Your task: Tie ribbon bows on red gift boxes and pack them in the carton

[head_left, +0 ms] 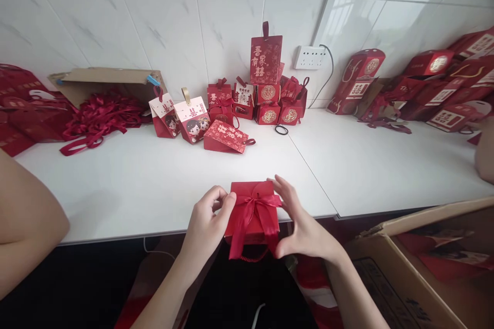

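A red gift box (237,223) with a satin ribbon bow (252,205) on its top sits at the front edge of the white table (146,185). A red cord handle (252,258) hangs at its near side. My left hand (210,221) holds the box's left side, its thumb at the upper left edge and its fingers curled. On the other side my right hand (304,226) is spread around the box, thumb near the lower right corner and fingertips by the upper right edge, beside a bow loop.
Small red boxes (226,136) stand and lie near the wall. A cardboard box of ribbons (106,76) is at back left, a black ring (281,129) behind. Large boxes (357,82) are at right. An open carton (420,288) is lower right. Other people's arms (31,221) show at both sides.
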`<state>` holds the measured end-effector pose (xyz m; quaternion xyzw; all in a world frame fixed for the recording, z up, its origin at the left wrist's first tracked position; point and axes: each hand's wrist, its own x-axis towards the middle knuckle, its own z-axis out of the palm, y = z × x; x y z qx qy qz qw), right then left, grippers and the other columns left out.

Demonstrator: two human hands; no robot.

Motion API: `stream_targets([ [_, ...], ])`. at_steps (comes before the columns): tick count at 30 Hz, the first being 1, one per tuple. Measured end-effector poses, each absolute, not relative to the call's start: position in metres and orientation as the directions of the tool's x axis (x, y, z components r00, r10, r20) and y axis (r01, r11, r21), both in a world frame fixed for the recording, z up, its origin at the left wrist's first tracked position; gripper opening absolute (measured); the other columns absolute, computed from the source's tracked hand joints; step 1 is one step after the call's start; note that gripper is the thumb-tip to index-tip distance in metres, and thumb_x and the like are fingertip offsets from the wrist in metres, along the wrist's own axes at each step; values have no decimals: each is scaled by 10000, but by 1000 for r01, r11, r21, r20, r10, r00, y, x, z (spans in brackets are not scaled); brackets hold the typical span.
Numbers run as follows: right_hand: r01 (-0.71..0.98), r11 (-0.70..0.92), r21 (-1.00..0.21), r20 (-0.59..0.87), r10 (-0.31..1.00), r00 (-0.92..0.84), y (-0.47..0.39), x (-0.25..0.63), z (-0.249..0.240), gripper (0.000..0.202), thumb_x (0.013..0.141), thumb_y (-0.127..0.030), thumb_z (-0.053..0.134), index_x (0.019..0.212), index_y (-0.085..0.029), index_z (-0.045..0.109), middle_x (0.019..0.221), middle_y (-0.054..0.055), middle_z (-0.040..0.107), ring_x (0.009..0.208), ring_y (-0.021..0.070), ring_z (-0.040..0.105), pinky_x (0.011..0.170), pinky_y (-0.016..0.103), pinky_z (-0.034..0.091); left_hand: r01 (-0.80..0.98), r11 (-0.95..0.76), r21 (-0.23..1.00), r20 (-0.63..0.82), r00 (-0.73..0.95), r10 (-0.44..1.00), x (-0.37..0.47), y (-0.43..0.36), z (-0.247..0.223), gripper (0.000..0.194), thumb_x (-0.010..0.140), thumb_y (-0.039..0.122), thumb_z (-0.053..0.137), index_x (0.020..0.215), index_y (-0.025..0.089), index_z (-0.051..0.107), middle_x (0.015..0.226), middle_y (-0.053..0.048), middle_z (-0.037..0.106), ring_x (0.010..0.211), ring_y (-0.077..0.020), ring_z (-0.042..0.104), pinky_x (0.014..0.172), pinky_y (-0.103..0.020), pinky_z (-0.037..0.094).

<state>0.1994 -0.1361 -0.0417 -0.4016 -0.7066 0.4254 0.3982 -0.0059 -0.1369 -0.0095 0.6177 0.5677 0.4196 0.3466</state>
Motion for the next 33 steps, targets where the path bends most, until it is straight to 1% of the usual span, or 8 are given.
stream_targets([
  [2,309,331,-891,188,891,-413,-140,197,-45,1200,580,-417,798,1449,-257,-14,1494,165,153,1374,316,219,1077,489,292,394,-156,906,181,-26,983,0,-135,-10,327,854,358,475,602,198,339,555,59,290,487,-81,292,458,-209,273],
  [5,311,379,-872,266,898,-350,-146,189,-52,1134,681,-264,719,1446,-270,-117,1490,162,174,1378,303,220,1072,503,297,356,-224,907,272,-90,958,10,-132,-15,319,858,328,480,605,200,335,570,53,322,512,-86,329,489,-209,315],
  [11,263,467,-844,422,881,-212,-162,196,-58,1053,679,-199,726,1454,-302,20,1491,140,188,1363,295,268,1050,474,356,358,-459,813,499,-21,867,24,-133,-26,273,880,247,476,631,197,376,611,41,383,554,-91,387,531,-214,374],
  [17,342,561,-754,585,810,-40,-183,214,-44,1042,670,-203,765,1443,-341,79,1472,122,228,1324,290,343,1012,460,421,337,-870,360,877,195,439,34,-148,-6,192,821,84,552,705,186,440,650,24,431,633,-107,459,588,-250,449],
  [21,439,588,-679,665,746,30,-200,221,-34,1018,691,-173,744,1444,-347,81,1475,114,236,1324,298,339,984,472,453,306,-951,45,910,381,165,46,-170,11,161,776,93,617,702,166,495,634,14,472,598,-110,462,553,-285,460],
  [24,496,587,-640,697,716,52,-213,224,-29,1003,702,-171,732,1447,-335,80,1480,113,232,1319,303,345,967,471,473,273,-960,-63,891,448,69,54,-185,16,155,751,69,634,693,150,516,609,19,489,538,-92,459,507,-273,429],
  [29,543,549,-635,706,697,122,-235,232,-24,976,718,-201,726,1443,-346,90,1488,101,215,1321,309,339,963,479,475,232,-971,-65,893,448,47,63,-198,21,152,738,78,644,705,157,519,606,19,506,529,-97,473,507,-277,424],
  [33,555,432,-711,612,768,187,-252,242,-20,1000,698,-290,750,1440,-358,83,1475,115,243,1292,320,382,979,495,449,294,-935,198,920,275,281,72,-184,26,201,784,115,593,659,187,453,596,29,466,564,-97,459,523,-238,404],
])
